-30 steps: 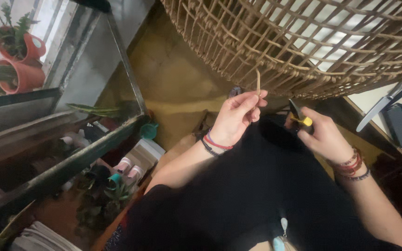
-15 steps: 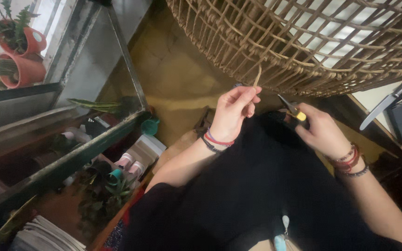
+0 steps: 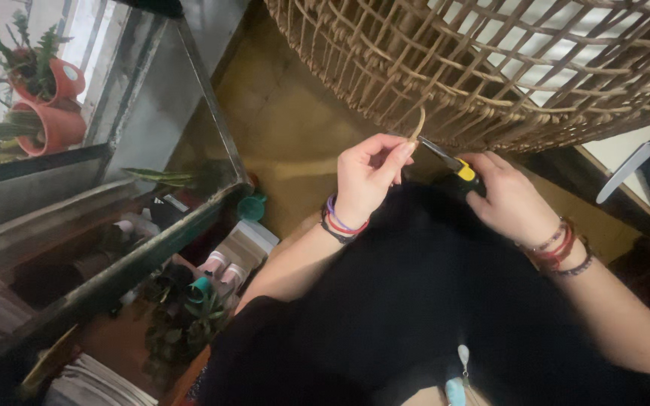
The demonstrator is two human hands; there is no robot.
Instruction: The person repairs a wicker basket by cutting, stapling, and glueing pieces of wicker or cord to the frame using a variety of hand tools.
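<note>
Head view: our left hand (image 3: 366, 177) pinches a thin, pale cane end (image 3: 417, 125) sticking out from the lower edge of the wicker basket (image 3: 490, 68), while our right hand (image 3: 507, 197) is closed around yellow-handled cutters (image 3: 453, 162), blades at the strand's base. The open lattice above looks fully woven, stiff and ribbed; this stray end remains uncut

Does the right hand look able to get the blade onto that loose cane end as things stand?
Probably yes. The left hand pinches the cane end just below the woven basket, and the right hand has the yellow-handled tool tip right at it, with nothing between.
</note>
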